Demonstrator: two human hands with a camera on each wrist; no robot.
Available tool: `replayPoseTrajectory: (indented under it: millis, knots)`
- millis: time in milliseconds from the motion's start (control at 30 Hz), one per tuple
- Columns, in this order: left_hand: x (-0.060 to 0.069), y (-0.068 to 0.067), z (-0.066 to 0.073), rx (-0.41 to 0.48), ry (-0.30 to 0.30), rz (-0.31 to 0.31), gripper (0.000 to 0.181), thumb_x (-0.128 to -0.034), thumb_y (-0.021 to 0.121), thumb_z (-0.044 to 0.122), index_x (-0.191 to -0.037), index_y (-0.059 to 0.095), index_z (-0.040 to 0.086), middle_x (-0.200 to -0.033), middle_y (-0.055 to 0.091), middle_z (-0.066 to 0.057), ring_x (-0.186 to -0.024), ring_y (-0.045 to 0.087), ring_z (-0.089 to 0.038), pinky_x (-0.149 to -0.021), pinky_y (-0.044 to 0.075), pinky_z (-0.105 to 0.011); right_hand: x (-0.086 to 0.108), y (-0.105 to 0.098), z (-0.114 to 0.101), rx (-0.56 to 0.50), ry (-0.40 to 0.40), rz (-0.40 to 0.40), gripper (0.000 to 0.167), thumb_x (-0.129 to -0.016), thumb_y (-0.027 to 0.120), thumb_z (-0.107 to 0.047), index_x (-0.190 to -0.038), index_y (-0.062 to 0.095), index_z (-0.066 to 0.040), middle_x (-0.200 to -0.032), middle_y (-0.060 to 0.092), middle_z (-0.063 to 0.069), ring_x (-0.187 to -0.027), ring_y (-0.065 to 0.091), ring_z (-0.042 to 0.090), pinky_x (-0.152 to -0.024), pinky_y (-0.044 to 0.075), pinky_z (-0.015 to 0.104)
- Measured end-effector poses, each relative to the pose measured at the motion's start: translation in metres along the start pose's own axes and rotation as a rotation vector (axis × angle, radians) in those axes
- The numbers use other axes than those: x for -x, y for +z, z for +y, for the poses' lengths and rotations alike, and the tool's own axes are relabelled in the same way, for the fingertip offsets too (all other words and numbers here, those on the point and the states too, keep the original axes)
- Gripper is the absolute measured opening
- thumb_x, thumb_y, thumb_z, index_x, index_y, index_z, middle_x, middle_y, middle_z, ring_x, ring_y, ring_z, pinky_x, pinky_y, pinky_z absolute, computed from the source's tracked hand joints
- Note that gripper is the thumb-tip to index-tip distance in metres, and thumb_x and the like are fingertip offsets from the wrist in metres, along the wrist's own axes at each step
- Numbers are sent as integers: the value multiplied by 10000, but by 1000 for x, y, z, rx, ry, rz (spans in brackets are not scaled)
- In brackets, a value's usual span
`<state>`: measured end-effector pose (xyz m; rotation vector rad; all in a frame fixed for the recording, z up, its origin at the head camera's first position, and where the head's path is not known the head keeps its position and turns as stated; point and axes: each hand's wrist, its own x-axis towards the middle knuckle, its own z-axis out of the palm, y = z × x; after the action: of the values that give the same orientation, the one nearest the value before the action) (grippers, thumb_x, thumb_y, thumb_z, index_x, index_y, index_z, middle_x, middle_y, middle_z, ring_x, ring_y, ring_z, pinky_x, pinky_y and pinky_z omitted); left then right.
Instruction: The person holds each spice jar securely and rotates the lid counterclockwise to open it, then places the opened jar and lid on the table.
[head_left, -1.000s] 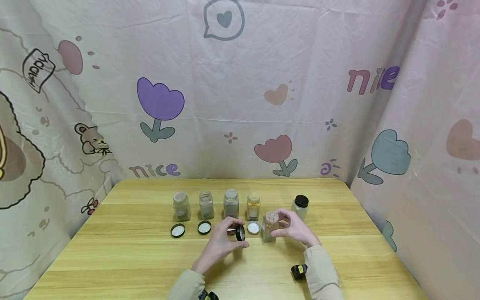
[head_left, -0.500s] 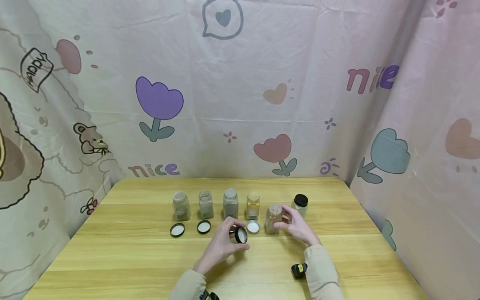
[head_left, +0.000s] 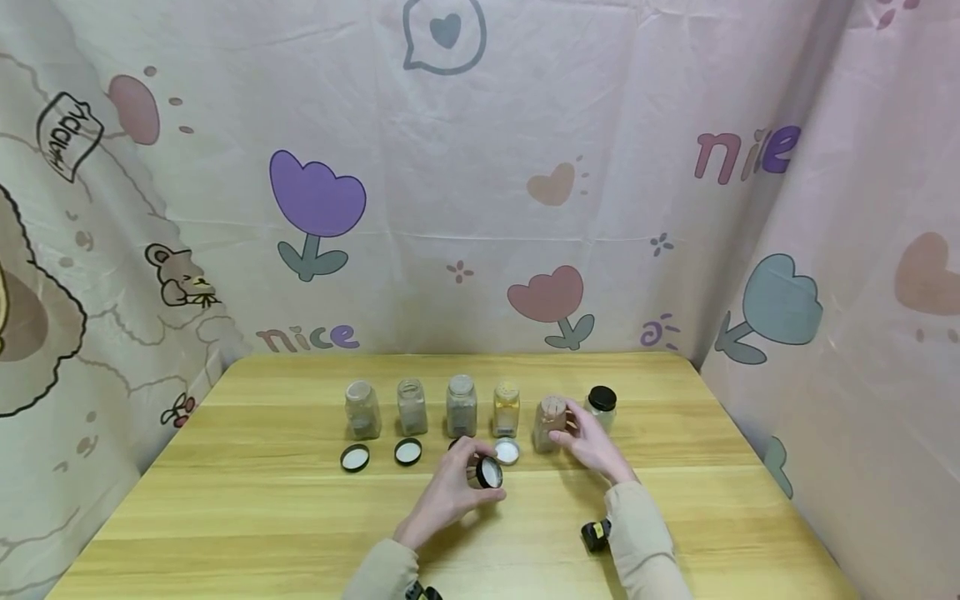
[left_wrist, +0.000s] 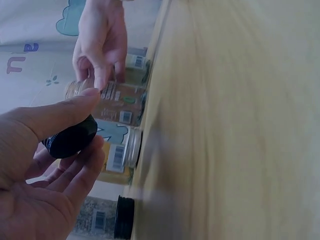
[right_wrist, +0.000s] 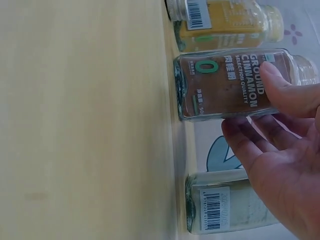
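My left hand (head_left: pixel 447 493) pinches a black screw lid (head_left: pixel 490 473) between thumb and fingers, above the table, with its pale inner side facing right in the head view. My right hand (head_left: pixel 595 447) holds a glass jar of ground cinnamon (head_left: pixel 549 429) near its top. The jar is upright, has no black lid on, and shows a brown powder and its label (right_wrist: pixel 245 80) in the right wrist view. It stands at the right of the jar with yellow contents (head_left: pixel 506 412). In the left wrist view the held lid (left_wrist: pixel 72 137) shows its dark outer side.
Lidless jars (head_left: pixel 362 410) stand in a row at the back. In front lie black lids (head_left: pixel 355 457) and a lid with a white inside (head_left: pixel 506 452); another is partly hidden behind the left hand. A black-capped jar (head_left: pixel 602 400) stands right of the cinnamon, behind the right hand.
The right hand has moved the cinnamon jar back and slightly right, into line with the row. The left hand has shifted slightly right and turned its lid to show more of the inside.
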<state>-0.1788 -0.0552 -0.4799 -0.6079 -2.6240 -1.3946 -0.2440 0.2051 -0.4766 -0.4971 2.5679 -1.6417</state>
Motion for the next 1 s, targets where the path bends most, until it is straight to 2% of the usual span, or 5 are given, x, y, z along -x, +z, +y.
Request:
replayPoseTrajectory:
  millis: [167, 367, 633, 867, 1000]
  knots:
    - [1, 5, 2, -1, -3, -5, 495, -719, 899, 169, -1125, 644, 46, -1141, 623, -68, -1103, 558, -248, -945, 547, -338, -5, 0, 0, 48, 1, 7, 617, -949, 550, 89, -1508, 290, 107, -1512, 380, 351, -1410, 377, 541, -1183, 352, 575]
    - [-1, 13, 2, 5, 22, -22, 474, -750, 877, 124, -1142, 631, 18, -1164, 624, -103, -1038, 625, -265, -916, 582, -295, -8, 1, -1, 61, 35, 16, 627, -967, 488, 119, -1537, 228, 98, -1564, 314, 338, -1457, 312, 520, -1216, 302, 573]
    - [-6, 23, 9, -53, 61, 1, 497, -784, 845, 120, -1213, 627, -8, -1235, 653, -155, -1144, 611, -332, -1014, 509, -499, -14, 3, -2, 79, 62, 39, 642, -981, 447, 118, -1564, 182, 69, -1613, 241, 313, -1500, 243, 490, -1236, 261, 568]
    - [-17, 35, 14, -74, 8, -12, 514, -790, 840, 115, -1239, 633, -28, -1238, 686, -176, -1168, 621, -347, -1038, 489, -513, -20, 6, -3, 126, 24, 93, 625, -968, 473, 123, -1540, 223, 97, -1586, 272, 343, -1467, 293, 513, -1217, 290, 583]
    - [-23, 41, 17, -98, 7, -23, 522, -794, 836, 118, -1248, 632, -40, -1243, 687, -194, -1130, 639, -353, -1004, 517, -500, -18, 5, -6, 136, 22, 94, 659, -973, 455, 118, -1551, 137, 122, -1599, 217, 360, -1473, 266, 513, -1232, 252, 572]
